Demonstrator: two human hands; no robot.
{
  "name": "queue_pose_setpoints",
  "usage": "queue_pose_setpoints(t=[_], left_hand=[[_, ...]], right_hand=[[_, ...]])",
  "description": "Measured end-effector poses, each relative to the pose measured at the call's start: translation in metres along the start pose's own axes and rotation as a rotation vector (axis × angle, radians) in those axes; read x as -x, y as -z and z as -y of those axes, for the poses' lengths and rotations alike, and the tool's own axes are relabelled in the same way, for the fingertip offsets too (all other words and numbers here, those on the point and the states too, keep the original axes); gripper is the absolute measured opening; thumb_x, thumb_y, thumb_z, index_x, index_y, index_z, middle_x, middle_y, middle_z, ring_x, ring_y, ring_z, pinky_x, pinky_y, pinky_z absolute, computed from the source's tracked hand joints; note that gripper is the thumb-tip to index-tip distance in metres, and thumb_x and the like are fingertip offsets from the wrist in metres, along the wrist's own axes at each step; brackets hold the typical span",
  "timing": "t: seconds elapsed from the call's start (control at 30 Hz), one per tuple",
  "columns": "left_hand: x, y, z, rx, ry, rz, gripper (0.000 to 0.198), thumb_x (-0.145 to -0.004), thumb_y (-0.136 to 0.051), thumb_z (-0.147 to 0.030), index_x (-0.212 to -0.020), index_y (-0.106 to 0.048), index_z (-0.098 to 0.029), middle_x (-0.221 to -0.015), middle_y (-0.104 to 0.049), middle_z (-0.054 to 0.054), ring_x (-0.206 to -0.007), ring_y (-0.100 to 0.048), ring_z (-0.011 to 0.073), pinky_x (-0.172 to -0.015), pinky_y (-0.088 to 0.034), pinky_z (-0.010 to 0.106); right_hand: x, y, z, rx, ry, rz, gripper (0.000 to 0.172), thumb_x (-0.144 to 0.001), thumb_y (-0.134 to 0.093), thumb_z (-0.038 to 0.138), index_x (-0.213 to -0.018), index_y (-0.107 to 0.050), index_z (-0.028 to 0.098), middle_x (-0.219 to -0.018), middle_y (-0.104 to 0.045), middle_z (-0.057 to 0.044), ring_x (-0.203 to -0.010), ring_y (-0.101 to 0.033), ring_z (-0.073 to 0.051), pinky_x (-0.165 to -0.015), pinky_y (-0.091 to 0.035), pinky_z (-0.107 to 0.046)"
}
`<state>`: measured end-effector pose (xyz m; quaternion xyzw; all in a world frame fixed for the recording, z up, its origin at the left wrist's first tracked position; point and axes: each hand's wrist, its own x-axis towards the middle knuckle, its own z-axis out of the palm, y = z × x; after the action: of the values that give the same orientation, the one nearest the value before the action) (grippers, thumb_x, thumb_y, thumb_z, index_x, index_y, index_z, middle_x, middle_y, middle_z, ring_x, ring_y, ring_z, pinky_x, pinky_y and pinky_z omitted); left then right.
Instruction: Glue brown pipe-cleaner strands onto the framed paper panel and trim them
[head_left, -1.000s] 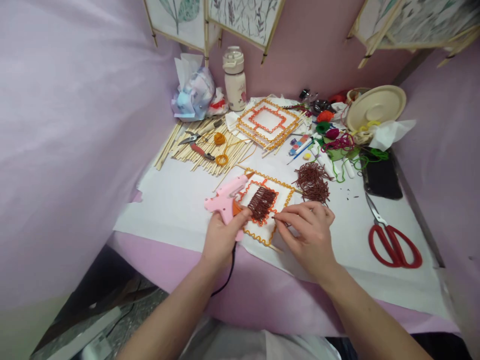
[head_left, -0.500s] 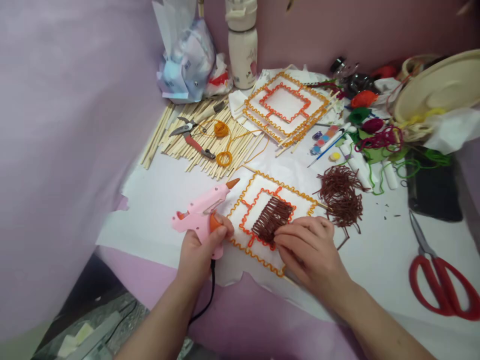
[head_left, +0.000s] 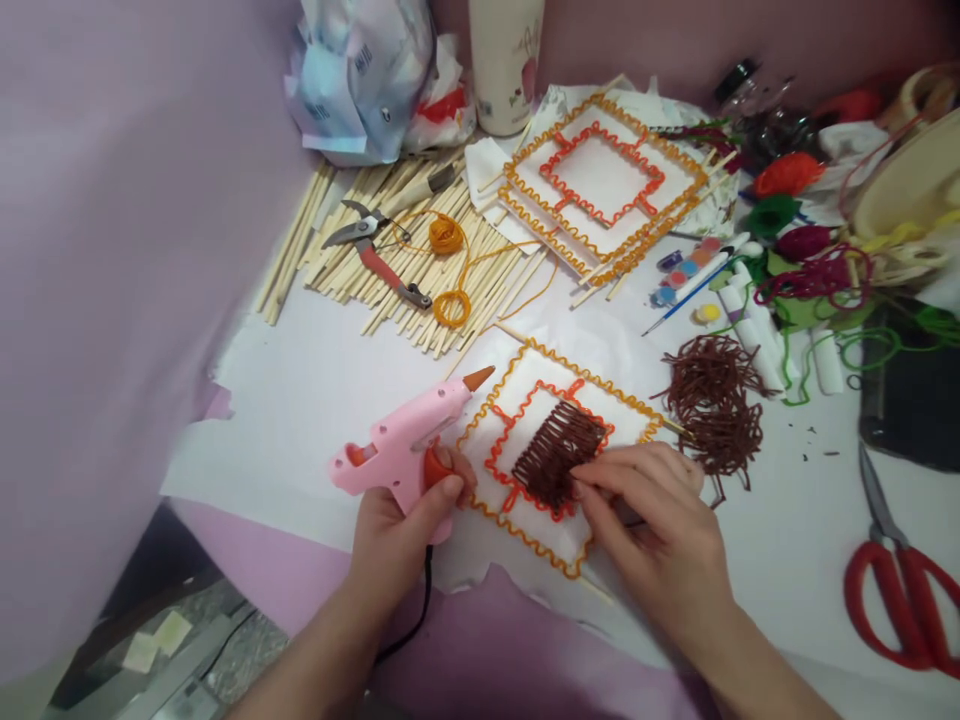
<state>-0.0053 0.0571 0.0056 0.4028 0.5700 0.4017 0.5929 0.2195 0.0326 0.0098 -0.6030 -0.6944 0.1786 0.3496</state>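
My left hand point(head_left: 397, 530) is shut around the orange trigger of a pink hot glue gun point(head_left: 397, 450), whose orange nozzle points up and to the right and whose black cord runs down from the handle. Beside it lies a square stick frame point(head_left: 592, 378) edged with wavy orange cord, with a red cord square inside it. Brown cord strands point(head_left: 559, 455) lie in a fringe at its centre. My right hand point(head_left: 652, 530) pinches at their right end, and the fingers hide what lies between them. A loose brown cord pile point(head_left: 712, 415) sits to the right.
Behind lie a larger orange-corded frame point(head_left: 604, 175) and bamboo sticks point(head_left: 405, 260) with pruning shears point(head_left: 371, 245) on them. Red-handled scissors point(head_left: 896, 600) are at the right, near paints point(head_left: 686, 270) and glue sticks point(head_left: 754, 335). A bottle point(head_left: 506, 60) and plastic bag point(head_left: 360, 80) stand at the back.
My right hand has moved left from the frame's edge onto the brown strands. The glue gun has swung, its nozzle now pointing up and away from the frame. The view has tilted down and closer.
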Motion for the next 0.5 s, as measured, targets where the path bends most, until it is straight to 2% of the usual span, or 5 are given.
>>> queue_pose_setpoints(t=[0.27, 0.43, 0.5], left_hand=[[0.002, -0.001, -0.004, -0.012, -0.016, 0.034, 0.023, -0.081, -0.070, -0.042, -0.075, -0.067, -0.020, -0.071, -0.058, 0.003, -0.064, -0.049, 0.0150, -0.056, -0.038, 0.026], [0.004, 0.000, -0.008, -0.011, -0.046, 0.155, 0.031, -0.086, -0.060, -0.046, -0.081, -0.067, -0.017, -0.063, -0.057, 0.002, -0.057, -0.048, 0.0136, -0.054, -0.037, 0.025], [0.003, 0.001, -0.008, -0.022, -0.059, 0.178, 0.035, -0.089, -0.054, -0.048, -0.083, -0.067, -0.016, -0.062, -0.059, 0.003, -0.056, -0.050, 0.0139, -0.054, -0.038, 0.025]], right_hand=[[-0.022, 0.005, -0.001, 0.224, 0.015, -0.188, 0.007, -0.091, -0.065, 0.023, -0.089, -0.071, 0.026, -0.087, -0.068, -0.002, -0.084, -0.058, -0.020, -0.079, -0.033, -0.040], [-0.012, 0.003, -0.005, 0.263, 0.009, -0.266, 0.007, -0.090, -0.065, 0.024, -0.087, -0.071, 0.025, -0.086, -0.067, -0.002, -0.086, -0.057, -0.021, -0.081, -0.033, -0.041], [-0.005, 0.002, -0.009, 0.248, 0.020, -0.259, 0.007, -0.090, -0.064, 0.024, -0.087, -0.071, 0.025, -0.088, -0.068, -0.002, -0.089, -0.057, -0.022, -0.081, -0.034, -0.041]])
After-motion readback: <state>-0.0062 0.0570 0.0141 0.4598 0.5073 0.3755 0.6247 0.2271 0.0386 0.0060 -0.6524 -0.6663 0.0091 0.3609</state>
